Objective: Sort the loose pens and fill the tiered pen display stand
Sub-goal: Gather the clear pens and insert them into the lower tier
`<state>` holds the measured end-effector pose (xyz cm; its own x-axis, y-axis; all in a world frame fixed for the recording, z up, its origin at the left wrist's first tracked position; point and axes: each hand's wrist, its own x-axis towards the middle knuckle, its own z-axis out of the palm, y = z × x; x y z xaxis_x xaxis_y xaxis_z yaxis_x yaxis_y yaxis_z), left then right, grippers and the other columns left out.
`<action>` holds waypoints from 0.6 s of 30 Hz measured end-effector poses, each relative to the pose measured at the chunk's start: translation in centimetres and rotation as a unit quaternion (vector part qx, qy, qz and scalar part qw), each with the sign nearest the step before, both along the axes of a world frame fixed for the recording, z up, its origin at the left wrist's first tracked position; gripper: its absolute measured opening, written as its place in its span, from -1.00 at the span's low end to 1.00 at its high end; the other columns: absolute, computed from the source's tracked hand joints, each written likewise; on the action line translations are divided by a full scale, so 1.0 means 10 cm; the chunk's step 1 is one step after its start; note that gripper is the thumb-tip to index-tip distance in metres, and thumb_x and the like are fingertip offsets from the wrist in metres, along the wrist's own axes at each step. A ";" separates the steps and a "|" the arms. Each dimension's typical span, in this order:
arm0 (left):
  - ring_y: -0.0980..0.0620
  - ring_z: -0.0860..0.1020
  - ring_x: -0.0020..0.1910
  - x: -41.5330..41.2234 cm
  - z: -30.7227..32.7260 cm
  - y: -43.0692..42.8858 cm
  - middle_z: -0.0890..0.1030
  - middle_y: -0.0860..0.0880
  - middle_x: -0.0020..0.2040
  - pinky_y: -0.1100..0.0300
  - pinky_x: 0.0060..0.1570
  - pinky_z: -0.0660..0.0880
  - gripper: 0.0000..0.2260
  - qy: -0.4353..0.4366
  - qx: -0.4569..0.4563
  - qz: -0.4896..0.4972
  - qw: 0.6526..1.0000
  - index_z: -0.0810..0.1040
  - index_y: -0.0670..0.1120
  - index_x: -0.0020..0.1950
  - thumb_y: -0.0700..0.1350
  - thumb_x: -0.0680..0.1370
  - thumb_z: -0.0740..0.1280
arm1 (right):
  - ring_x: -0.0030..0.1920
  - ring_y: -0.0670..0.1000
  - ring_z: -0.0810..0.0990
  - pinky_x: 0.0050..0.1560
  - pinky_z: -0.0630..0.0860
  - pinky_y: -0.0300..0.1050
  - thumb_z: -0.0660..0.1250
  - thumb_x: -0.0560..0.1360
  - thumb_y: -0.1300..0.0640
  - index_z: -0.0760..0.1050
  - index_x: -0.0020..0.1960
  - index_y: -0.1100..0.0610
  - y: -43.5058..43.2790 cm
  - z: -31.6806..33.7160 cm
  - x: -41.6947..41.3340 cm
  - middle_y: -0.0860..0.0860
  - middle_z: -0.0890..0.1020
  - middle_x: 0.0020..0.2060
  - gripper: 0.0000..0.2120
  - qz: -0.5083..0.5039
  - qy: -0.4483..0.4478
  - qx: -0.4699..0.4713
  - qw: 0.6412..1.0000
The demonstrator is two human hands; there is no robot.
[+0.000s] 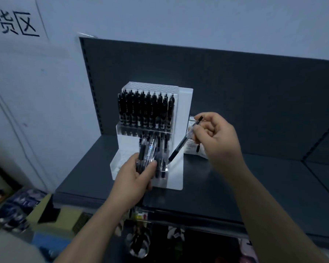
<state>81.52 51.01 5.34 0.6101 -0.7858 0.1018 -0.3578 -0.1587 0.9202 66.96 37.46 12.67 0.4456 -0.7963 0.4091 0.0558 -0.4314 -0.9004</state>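
A white tiered pen display stand [185, 111] stands on a dark shelf [235, 186]. Its upper tier holds a full row of black pens [144, 111]; the lower tier holds a few at the right. My left hand [137, 177] grips a bundle of clear-barrelled black pens [147, 150] in front of the lower tier. My right hand [217, 137] pinches a single black pen [180, 147] by its upper end, tip pointing down-left and close to the lower tier's right side.
A small white printed box [193, 149] lies on the shelf behind my right hand. Dark perforated back panel [235, 88] rises behind the stand. Cardboard boxes and packaged goods [36, 211] sit on the floor at lower left; hanging items [141, 234] show below the shelf edge.
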 end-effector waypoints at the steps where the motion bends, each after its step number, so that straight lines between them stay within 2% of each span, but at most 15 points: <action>1: 0.12 0.49 -0.51 0.13 0.02 0.05 0.57 -0.05 -0.43 0.18 -0.37 0.42 -0.78 0.004 -0.010 0.009 1.000 0.48 -0.08 0.05 0.06 0.58 0.26 | -0.25 0.07 0.61 -0.13 0.59 -0.09 0.27 0.56 0.33 0.50 0.05 0.15 0.06 0.02 0.13 0.24 0.60 -0.26 -0.87 -0.005 0.009 -0.016 1.000; 3: 0.08 0.46 -0.51 0.42 0.06 0.13 0.52 -0.05 -0.44 0.13 -0.40 0.44 -0.81 0.014 -0.014 0.022 1.000 0.42 -0.09 -0.15 -0.02 0.60 0.24 | -0.21 0.21 0.60 -0.15 0.59 0.08 0.28 0.56 0.28 0.50 0.00 0.04 0.21 0.04 0.39 0.27 0.59 -0.24 -0.86 -0.012 0.037 -0.052 0.998; 5: 0.05 0.46 -0.49 0.71 0.08 0.16 0.51 -0.05 -0.44 0.15 -0.43 0.44 -0.80 0.029 -0.002 0.025 0.999 0.39 -0.15 -0.17 -0.07 0.59 0.22 | -0.22 0.28 0.55 -0.19 0.55 0.11 0.28 0.57 0.24 0.49 -0.03 -0.02 0.33 0.03 0.64 0.31 0.55 -0.24 -0.84 -0.014 0.072 -0.078 0.994; 8: 0.07 0.43 -0.52 1.09 0.04 0.15 0.49 -0.07 -0.44 0.21 -0.51 0.42 -0.84 0.050 0.013 0.018 0.999 0.38 -0.16 -0.19 -0.15 0.57 0.22 | -0.33 0.13 0.47 -0.31 0.47 -0.04 0.26 0.59 0.19 0.48 -0.01 0.00 0.44 -0.05 0.94 0.23 0.60 -0.23 -0.89 -0.045 0.157 -0.109 0.981; 11: 0.08 0.46 -0.54 1.34 -0.02 0.11 0.53 -0.07 -0.44 0.22 -0.51 0.42 -0.85 0.065 0.016 -0.002 0.998 0.44 -0.22 -0.17 -0.18 0.55 0.24 | -0.27 0.01 0.58 -0.23 0.55 -0.06 0.25 0.58 0.15 0.48 0.03 0.01 0.50 -0.15 1.11 0.00 0.63 -0.22 -0.92 -0.088 0.255 -0.132 0.954; 13: 0.09 0.48 -0.54 1.43 -0.05 0.08 0.55 -0.01 -0.47 0.23 -0.50 0.42 -0.84 0.076 0.013 -0.017 0.997 0.50 -0.27 -0.13 -0.17 0.55 0.27 | -0.23 -0.03 0.59 -0.18 0.56 -0.06 0.26 0.58 0.15 0.50 0.04 0.03 0.53 -0.20 1.18 -0.07 0.62 -0.21 -0.92 -0.111 0.282 -0.129 0.944; 18: 0.17 0.52 -0.54 1.49 -0.07 0.05 0.64 0.02 -0.41 0.37 -0.55 0.41 -0.83 0.094 0.003 -0.056 0.994 0.56 -0.26 -0.07 -0.14 0.57 0.32 | -0.16 -0.06 0.60 -0.09 0.55 -0.13 0.30 0.56 0.14 0.51 0.03 0.05 0.53 -0.19 1.26 -0.09 0.62 -0.18 -0.94 -0.159 0.305 -0.139 0.929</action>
